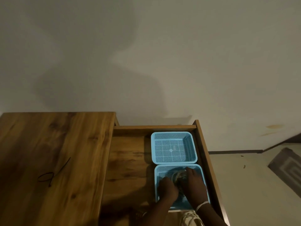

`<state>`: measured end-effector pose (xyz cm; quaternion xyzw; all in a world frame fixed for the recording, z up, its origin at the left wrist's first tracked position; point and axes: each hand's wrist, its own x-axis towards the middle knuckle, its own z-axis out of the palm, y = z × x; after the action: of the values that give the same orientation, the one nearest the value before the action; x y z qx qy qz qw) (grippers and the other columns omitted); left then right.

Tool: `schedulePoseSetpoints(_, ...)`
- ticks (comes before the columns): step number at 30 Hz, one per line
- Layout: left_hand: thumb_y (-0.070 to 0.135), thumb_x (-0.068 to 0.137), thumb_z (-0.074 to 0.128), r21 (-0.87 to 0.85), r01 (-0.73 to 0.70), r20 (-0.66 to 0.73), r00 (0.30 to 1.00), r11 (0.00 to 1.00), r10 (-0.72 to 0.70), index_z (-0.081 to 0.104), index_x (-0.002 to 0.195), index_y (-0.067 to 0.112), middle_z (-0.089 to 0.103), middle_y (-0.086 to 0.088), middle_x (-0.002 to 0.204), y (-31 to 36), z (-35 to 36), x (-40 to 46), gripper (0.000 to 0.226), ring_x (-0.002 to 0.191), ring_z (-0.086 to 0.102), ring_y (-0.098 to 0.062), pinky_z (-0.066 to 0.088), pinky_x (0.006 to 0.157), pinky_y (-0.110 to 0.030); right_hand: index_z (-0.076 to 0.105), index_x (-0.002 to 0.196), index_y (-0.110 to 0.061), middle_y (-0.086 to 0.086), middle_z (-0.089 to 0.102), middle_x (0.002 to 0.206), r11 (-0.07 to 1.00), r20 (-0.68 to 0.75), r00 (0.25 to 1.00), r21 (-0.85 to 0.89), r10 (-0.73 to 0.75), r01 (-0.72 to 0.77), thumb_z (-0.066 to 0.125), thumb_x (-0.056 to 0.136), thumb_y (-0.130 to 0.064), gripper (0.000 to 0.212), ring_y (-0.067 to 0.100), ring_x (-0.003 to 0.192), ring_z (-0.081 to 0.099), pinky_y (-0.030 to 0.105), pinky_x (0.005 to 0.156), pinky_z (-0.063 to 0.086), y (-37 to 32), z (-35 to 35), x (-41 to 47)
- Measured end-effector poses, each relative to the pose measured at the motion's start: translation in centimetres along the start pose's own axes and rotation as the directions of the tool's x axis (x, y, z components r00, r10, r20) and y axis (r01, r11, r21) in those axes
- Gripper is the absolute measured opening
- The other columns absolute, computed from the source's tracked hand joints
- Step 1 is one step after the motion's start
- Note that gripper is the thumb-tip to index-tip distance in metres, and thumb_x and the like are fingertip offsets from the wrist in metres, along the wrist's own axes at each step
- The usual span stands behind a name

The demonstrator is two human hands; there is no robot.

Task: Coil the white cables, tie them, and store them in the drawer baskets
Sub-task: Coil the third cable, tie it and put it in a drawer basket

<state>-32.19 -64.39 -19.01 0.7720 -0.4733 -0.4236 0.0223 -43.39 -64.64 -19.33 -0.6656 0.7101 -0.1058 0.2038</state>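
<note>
Two light blue mesh baskets sit in the open wooden drawer [130, 152]. The far basket [174, 147] holds nothing. In the near basket [158, 170] lies a coiled white cable [178, 176], and both hands are down inside it. My left hand [167, 187] closes on the coil's left side. My right hand [194, 181] covers its right side and grips it. Most of the coil is hidden under the hands.
A wooden table top [53, 152] lies to the left of the drawer, with thin black cable ties [53, 174] on it. The drawer's right wall [206, 152] stands close beside the baskets. Pale floor and a grey mat [288, 168] are to the right.
</note>
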Motion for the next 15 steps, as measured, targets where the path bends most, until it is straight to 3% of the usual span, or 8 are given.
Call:
schedulePoseSetpoints(4, 0.019, 0.09, 0.054, -0.146, -0.02, 0.088, 0.996, 0.989, 0.033, 0.064, 0.111, 0.005, 0.068, -0.013, 0.116, 0.4, -1.2, -1.1, 0.027, 0.107, 0.064, -0.025, 0.053, 0.09, -0.033, 0.07, 0.084, -0.004, 0.013, 0.07, 0.089, 0.996, -0.08, 0.995, -0.064, -0.066, 0.061, 0.065, 0.074, -0.01, 0.012, 0.033, 0.079, 0.068, 0.038, 0.067, 0.06, 0.0, -0.6, -0.9)
schedulePoseSetpoints(6, 0.021, 0.088, 0.054, -0.204, -0.04, 0.152, 0.986, 0.978, 0.072, 0.066, 0.107, 0.007, 0.07, -0.012, 0.109, 0.4, -2.5, -1.9, 0.026, 0.102, 0.066, -0.025, 0.053, 0.085, -0.032, 0.071, 0.086, 0.0, 0.018, 0.07, 0.094, 0.992, -0.096, 0.99, -0.081, -0.104, 0.097, 0.061, 0.074, -0.012, 0.02, 0.037, 0.085, 0.069, 0.039, 0.074, 0.06, 0.5, -0.4, -0.9)
schedulePoseSetpoints(8, 0.021, 0.084, 0.056, -0.29, -0.053, 0.228, 0.966, 0.956, 0.123, 0.068, 0.087, 0.01, 0.071, -0.011, 0.09, 0.1, -4.0, -2.9, 0.016, 0.088, 0.069, -0.025, 0.057, 0.079, -0.035, 0.068, 0.101, 0.005, 0.023, 0.069, 0.103, 1.0, -0.11, 0.994, 0.008, -0.018, 0.019, 0.073, 0.072, -0.008, 0.032, 0.042, 0.097, 0.066, 0.045, 0.089, 0.055, 0.1, -0.7, -0.8)
schedulePoseSetpoints(10, 0.019, 0.082, 0.058, -0.343, -0.068, 0.253, 0.954, 0.937, 0.162, 0.058, 0.065, 0.014, 0.062, -0.004, 0.067, -0.3, -5.5, -3.7, 0.018, 0.066, 0.065, -0.018, 0.059, 0.066, -0.033, 0.067, 0.102, 0.006, 0.024, 0.069, 0.099, 0.997, -0.165, 0.986, 0.076, 0.022, -0.009, 0.083, 0.063, 0.003, 0.043, 0.044, 0.096, 0.065, 0.05, 0.088, 0.053, -1.4, -1.5, -1.1)
schedulePoseSetpoints(12, 0.015, 0.086, 0.06, -0.415, -0.095, 0.219, 0.955, 0.905, 0.201, 0.057, 0.071, 0.02, 0.059, 0.001, 0.07, -1.2, -8.0, -5.2, 0.016, 0.058, 0.059, -0.006, 0.053, 0.055, -0.021, 0.068, 0.1, 0.001, 0.019, 0.07, 0.096, 0.991, -0.239, 0.97, 0.114, -0.037, 0.066, 0.082, 0.066, 0.003, 0.037, 0.039, 0.093, 0.064, 0.047, 0.085, 0.052, -4.6, -2.7, -2.0)
schedulePoseSetpoints(13, 0.013, 0.088, 0.061, -0.465, -0.108, 0.197, 0.955, 0.879, 0.222, 0.059, 0.084, 0.018, 0.061, 0.0, 0.079, -1.9, -9.5, -6.2, 0.007, 0.063, 0.06, -0.004, 0.053, 0.056, -0.016, 0.067, 0.1, -0.002, 0.016, 0.069, 0.096, 0.982, -0.269, 0.96, 0.143, -0.078, 0.12, 0.08, 0.07, 0.003, 0.033, 0.036, 0.092, 0.064, 0.046, 0.083, 0.052, -6.4, -3.1, -2.6)
schedulePoseSetpoints(15, 0.017, 0.087, 0.063, -0.535, -0.116, 0.112, 0.972, 0.837, 0.206, 0.056, 0.099, 0.024, 0.064, 0.001, 0.093, -3.8, -12.3, -7.8, 0.016, 0.079, 0.065, -0.009, 0.055, 0.066, -0.02, 0.066, 0.099, -0.003, 0.014, 0.068, 0.094, 0.95, -0.31, 0.934, 0.19, -0.18, 0.246, 0.076, 0.074, 0.004, 0.028, 0.033, 0.089, 0.064, 0.044, 0.08, 0.052, -10.1, -3.6, -3.9)
